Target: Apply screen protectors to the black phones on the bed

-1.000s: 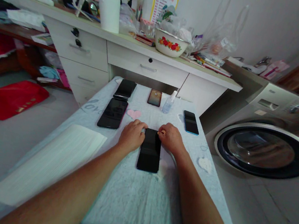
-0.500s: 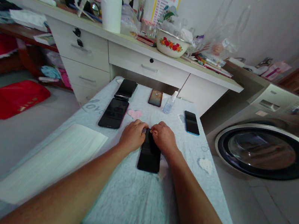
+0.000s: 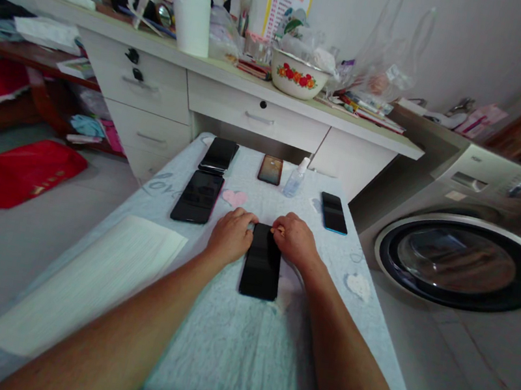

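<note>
A black smartphone [image 3: 261, 268] lies screen up on the cloth-covered table, its long sides running toward me. My left hand [image 3: 231, 235] rests at its upper left corner, fingers curled and thumb against the edge, holding it. At the upper right corner is my right hand [image 3: 297, 238], with thumb and fingertips pinched together over the phone's edge. Whatever those fingertips hold, if anything, is too small to make out. Left of my hands lies another dark phone [image 3: 198, 197] with a reddish edge.
Farther back are stacked black phones [image 3: 219, 155], a small brown-screened phone [image 3: 271, 170] and a clear spray bottle [image 3: 295, 179]. A blue-edged phone [image 3: 334, 213] lies right. A white sheet [image 3: 93, 284] covers the table's left side. Beyond stand a drawer desk [image 3: 263, 116] and washing machine [image 3: 468, 254].
My right hand has slid a little to the right, from the middle of the phone's top edge to its right corner. My left hand and the phone have stayed in place.
</note>
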Demonstrator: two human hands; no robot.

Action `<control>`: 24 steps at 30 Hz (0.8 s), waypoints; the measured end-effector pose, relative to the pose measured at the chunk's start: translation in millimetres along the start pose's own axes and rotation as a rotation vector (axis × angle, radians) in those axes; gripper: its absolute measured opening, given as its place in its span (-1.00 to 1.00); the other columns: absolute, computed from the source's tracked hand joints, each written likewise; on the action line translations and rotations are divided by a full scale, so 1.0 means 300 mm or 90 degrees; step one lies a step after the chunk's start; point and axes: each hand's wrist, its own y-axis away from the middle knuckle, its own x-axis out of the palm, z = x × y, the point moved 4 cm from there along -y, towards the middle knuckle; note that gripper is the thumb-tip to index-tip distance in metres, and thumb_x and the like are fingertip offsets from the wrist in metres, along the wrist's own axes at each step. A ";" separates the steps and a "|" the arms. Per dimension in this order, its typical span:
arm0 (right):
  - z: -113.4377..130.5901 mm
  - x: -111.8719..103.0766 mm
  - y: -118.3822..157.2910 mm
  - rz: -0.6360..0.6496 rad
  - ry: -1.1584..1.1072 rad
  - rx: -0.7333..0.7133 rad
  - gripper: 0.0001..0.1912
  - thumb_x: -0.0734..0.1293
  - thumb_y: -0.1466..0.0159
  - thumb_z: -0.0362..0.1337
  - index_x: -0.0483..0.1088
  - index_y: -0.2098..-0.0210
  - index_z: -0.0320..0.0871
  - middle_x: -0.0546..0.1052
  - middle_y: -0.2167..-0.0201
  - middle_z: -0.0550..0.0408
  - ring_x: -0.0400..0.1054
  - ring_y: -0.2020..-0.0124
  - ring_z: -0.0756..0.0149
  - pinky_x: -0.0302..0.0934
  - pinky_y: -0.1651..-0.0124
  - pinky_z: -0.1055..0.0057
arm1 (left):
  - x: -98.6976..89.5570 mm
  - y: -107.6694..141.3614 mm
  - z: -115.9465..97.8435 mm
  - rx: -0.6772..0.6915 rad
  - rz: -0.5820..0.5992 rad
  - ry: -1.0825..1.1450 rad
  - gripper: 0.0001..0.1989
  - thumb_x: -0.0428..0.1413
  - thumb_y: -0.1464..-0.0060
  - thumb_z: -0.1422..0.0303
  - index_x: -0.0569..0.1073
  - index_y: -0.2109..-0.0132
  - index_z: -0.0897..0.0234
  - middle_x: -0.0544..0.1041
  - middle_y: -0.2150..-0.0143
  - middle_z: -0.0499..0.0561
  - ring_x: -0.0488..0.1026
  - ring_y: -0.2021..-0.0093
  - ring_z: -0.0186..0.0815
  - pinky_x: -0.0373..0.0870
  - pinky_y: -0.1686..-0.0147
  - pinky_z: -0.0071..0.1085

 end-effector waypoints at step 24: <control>-0.025 0.003 -0.001 -0.024 0.007 0.039 -0.81 0.22 -0.25 -0.30 0.48 0.26 -0.13 0.45 0.22 0.01 0.34 0.20 0.30 0.12 0.15 0.44 | -0.004 0.002 -0.003 -0.016 0.014 -0.008 -0.68 0.00 0.00 0.54 0.45 0.09 0.21 0.44 0.11 0.04 0.38 0.03 -0.23 0.31 -0.01 -0.32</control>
